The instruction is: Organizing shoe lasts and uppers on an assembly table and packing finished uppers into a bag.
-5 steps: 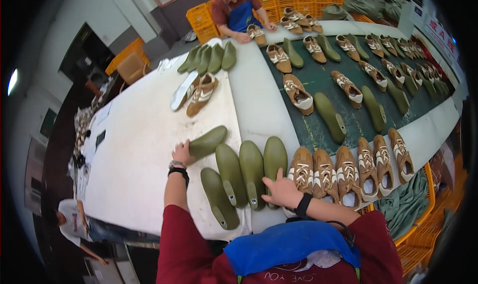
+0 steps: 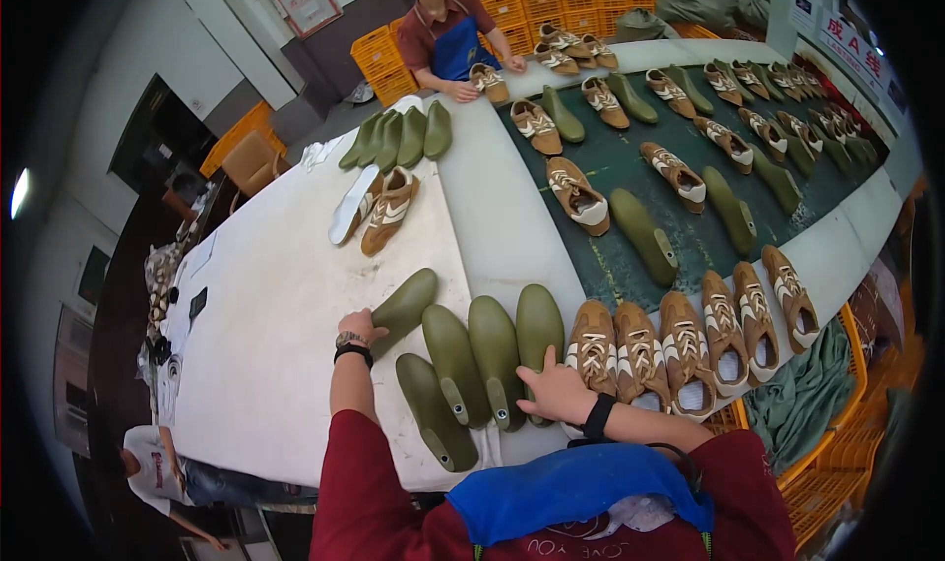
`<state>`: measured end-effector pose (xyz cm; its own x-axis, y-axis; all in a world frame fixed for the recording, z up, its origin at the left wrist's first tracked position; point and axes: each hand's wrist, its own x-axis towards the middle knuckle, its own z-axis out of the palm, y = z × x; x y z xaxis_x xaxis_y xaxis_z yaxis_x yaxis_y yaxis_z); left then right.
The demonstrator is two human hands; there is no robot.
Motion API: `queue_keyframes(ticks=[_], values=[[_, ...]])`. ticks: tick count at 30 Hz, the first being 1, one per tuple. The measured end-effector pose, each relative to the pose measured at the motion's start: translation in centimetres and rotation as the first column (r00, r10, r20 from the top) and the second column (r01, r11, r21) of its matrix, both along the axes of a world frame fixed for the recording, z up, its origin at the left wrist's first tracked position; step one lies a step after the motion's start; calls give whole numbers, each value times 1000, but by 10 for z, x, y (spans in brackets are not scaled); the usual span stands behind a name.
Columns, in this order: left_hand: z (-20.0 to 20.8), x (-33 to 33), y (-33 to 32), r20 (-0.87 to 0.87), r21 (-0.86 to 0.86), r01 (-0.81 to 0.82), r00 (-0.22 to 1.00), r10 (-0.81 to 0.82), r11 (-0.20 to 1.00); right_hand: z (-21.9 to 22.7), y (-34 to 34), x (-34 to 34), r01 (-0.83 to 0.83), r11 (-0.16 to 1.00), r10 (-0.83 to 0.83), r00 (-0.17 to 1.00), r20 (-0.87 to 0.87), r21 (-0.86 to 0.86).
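Note:
Near the left edge of a group of shoe lasts, my left hand (image 2: 362, 329) is closed around the heel end of a green shoe last (image 2: 408, 300), whose toe points away to the right. Three more green lasts lie beside it, among them a middle last (image 2: 493, 349) and a near-left last (image 2: 435, 413). My right hand (image 2: 561, 392) lies over the heel end of the rightmost green last (image 2: 538, 317), its fingers bent across it; part of the grip is hidden. Just right of that hand stands a row of brown lace-up shoes (image 2: 591, 340) with white stripes.
A green conveyor belt (image 2: 610, 266) carries shoes and lasts. On the white table (image 2: 266, 305) are a brown pair (image 2: 390, 210) and several lasts (image 2: 411, 136). Across it stands a person in a blue apron (image 2: 461, 49). Orange crates (image 2: 847, 453) sit at the right.
The view has shifted slightly. The last in my left hand has turned, its toe pointing more directly away. My right hand stays on the rightmost last.

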<state>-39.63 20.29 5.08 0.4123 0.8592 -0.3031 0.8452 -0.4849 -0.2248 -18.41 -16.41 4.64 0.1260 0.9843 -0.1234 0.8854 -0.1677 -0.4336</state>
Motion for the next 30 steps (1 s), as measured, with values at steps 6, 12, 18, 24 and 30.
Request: queue_keyframes(ticks=[6,12,18,24,30], values=[[-7,-67,-21,29,-94,-211,976,214,973,-5,-2,-2,30,998,-32,999,23,48],[7,-130,-88,132,-344,-479,827,547,808,-8,-1,-4,24,999,-26,999,42,38],[0,-116,-187,298,-269,-340,860,414,901,-5,2,-3,10,1000,-10,1000,30,-12],[-12,-95,-236,427,-39,-445,802,417,895,-2,0,-1,7,1000,-6,999,49,-11],[-13,-89,-247,516,6,-519,734,442,855,1,2,-1,9,1000,-8,998,55,-18]])
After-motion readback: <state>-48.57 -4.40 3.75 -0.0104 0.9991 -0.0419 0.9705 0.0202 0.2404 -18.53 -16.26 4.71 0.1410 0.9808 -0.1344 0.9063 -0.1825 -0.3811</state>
